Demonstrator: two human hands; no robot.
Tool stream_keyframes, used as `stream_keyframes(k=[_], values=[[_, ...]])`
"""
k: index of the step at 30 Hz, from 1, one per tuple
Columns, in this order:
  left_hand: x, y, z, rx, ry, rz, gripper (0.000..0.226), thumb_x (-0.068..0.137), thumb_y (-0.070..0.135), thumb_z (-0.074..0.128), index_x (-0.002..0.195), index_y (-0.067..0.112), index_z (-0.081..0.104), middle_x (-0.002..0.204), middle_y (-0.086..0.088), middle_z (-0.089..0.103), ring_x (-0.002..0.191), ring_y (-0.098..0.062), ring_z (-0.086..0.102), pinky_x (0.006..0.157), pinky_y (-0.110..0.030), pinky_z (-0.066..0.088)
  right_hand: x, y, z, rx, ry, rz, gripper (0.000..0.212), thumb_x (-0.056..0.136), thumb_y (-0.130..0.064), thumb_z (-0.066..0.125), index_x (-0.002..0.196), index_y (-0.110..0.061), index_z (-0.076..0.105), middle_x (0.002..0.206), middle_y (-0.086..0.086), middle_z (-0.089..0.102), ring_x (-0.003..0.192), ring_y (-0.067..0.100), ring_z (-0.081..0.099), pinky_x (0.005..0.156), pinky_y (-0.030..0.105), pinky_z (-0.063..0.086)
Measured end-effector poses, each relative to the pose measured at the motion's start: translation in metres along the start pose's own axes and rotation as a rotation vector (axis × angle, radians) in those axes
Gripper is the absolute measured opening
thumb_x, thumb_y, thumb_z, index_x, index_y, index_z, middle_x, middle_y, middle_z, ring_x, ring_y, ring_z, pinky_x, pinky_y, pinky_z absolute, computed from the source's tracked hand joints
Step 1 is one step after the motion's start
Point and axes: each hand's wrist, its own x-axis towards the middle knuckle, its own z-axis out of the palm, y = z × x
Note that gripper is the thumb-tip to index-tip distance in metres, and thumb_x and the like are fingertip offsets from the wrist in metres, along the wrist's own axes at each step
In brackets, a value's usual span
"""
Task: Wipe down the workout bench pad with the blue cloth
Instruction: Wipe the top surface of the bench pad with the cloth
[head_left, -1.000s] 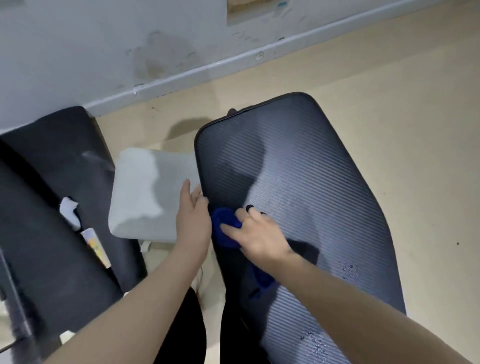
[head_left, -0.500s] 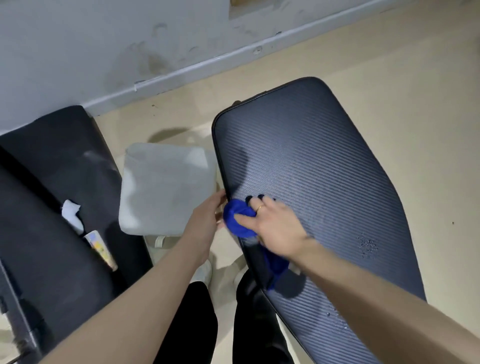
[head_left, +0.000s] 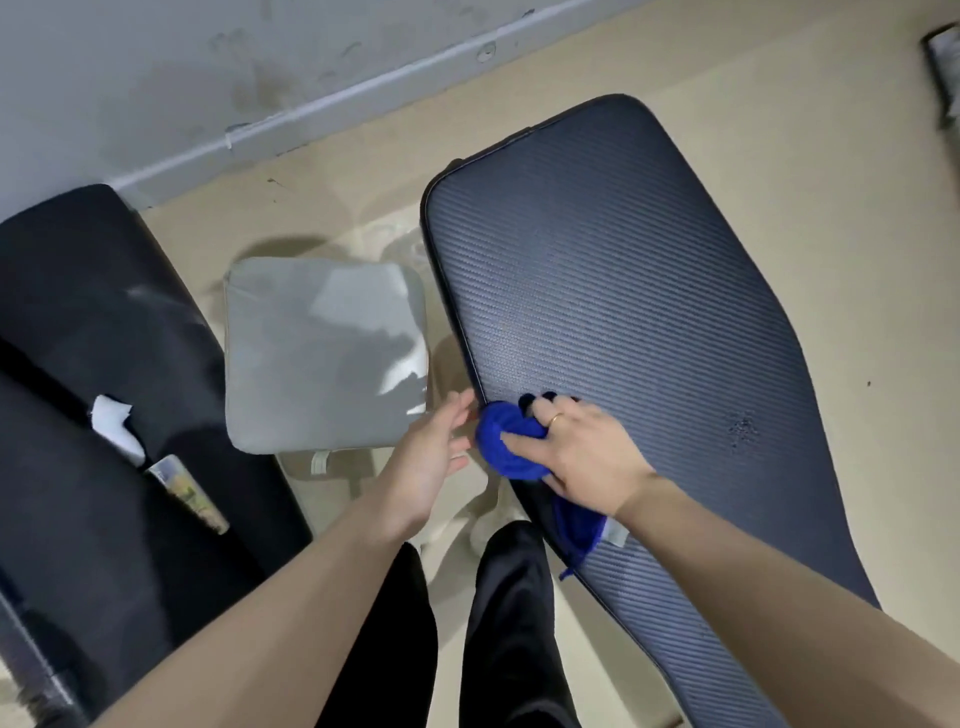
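Observation:
The dark ribbed workout bench pad (head_left: 623, 312) runs from the upper middle down to the lower right. My right hand (head_left: 582, 457) presses a bunched blue cloth (head_left: 506, 441) onto the pad's left edge, and a tail of the cloth (head_left: 579, 525) hangs out under my wrist. My left hand (head_left: 431, 452) hovers just left of that edge with its fingers apart and nothing in it. A patch of water droplets (head_left: 743, 428) sits on the pad to the right of my right hand.
A grey square cushion (head_left: 322, 353) lies on the beige floor left of the pad. A large black padded object (head_left: 93, 389) fills the left side, with white paper (head_left: 117, 421) and a small packet (head_left: 189, 493) on it. My black-trousered legs (head_left: 467, 623) stand below. The wall baseboard (head_left: 311, 109) crosses the top.
My left hand has come off the pad's edge and opened. My right hand with the cloth has slid to the pad's left edge. The view has shifted, so the pad sits further right.

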Motion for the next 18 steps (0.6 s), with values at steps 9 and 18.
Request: stream_keyframes(k=[9,18], values=[[0.005,-0.017,0.011,-0.095,-0.01,0.009,0.042,0.099,0.029,0.04,0.141,0.033,0.038,0.117,0.011,0.061,0.103,-0.011,0.059,0.085,-0.025,0.047,0.004,-0.007,0.005,0.016,0.111,0.268,0.062,0.048,-0.015,0.079,0.106,-0.022,0.059,0.084,0.013,0.058,0.064,0.031,0.057,0.045,0.028,0.044],[0.011,-0.031,0.018,-0.041,0.0,0.013,0.057,0.098,0.008,0.039,0.143,0.041,0.026,0.116,0.009,0.049,0.087,-0.008,0.058,0.075,-0.017,0.043,0.0,0.022,0.003,0.027,0.099,0.201,0.061,0.046,-0.018,0.082,0.104,-0.02,0.064,0.082,0.015,0.058,0.062,0.033,0.058,0.049,0.031,0.047]])
